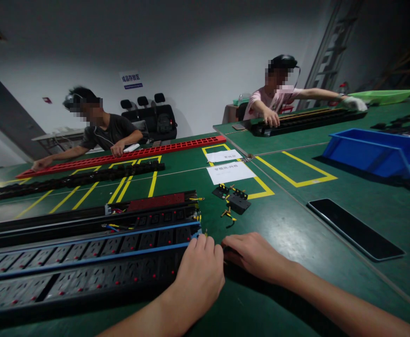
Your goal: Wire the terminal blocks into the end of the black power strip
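My left hand (pixel 203 267) is closed at the right end of the nearest black power strip (pixel 120 274). A bit of yellow wire shows just beyond its fingertips; what the fingers hold is hidden. Close by on the right, my right hand (pixel 250 255) is closed too, its thumb and fingers curled together over a dark piece too obscured to name. Behind the nearest strip lies a power strip with blue edges (pixel 112 247). Farther back are open black housings with loose wires and a dark red strip (pixel 156 202). Small black end plates (pixel 239 204) and short yellow-and-black wires (pixel 229 215) lie beyond my hands.
A phone (pixel 354 228) and a blue bin (pixel 377 152) are on the right. Paper labels (pixel 231 173) lie ahead. Across the green table, one person touches a long red rack (pixel 131 154); another handles a black strip (pixel 306 122) near a green tray (pixel 384 97).
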`<state>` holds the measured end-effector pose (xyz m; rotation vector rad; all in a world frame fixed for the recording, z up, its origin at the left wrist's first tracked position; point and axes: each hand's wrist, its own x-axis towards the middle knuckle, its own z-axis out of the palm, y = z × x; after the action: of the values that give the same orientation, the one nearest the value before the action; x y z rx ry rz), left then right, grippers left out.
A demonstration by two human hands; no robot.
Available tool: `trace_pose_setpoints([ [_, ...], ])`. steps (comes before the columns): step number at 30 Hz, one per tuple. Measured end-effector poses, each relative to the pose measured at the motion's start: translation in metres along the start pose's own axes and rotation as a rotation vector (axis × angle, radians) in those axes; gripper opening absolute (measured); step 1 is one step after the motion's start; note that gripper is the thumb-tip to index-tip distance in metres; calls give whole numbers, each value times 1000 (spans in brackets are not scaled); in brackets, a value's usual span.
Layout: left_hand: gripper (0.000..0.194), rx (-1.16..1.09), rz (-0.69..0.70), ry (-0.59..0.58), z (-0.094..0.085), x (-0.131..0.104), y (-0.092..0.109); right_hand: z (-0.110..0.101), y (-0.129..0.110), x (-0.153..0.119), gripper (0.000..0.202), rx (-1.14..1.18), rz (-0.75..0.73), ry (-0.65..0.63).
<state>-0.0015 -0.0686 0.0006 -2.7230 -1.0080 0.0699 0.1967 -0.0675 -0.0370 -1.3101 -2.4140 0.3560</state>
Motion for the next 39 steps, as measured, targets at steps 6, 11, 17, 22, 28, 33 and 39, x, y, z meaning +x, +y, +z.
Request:
trace_pose_setpoints([
  [6,12,5,-5,10,2,0,0,0,0,1,8,-9,-6,3],
  [11,10,5,0,29,4,0,-1,2,2,0,8,-13,-10,11],
  [17,10,10,-2,40,3,0,0,2,2,-1,6,-11,-11,11],
  [22,13,0,-4,27,3,0,0,1,1,-1,7,-19,-2,-5],
  [28,11,3,-7,23,2,-1,0,0,1,0,7,-10,-1,-9],
  [33,15,-14,-2,9,0,-2,0,1,1,0,5,-16,0,-14],
  [39,14,-48,-13,-25,-5,-2,0,2,1,0,6,-16,-4,-9],
])
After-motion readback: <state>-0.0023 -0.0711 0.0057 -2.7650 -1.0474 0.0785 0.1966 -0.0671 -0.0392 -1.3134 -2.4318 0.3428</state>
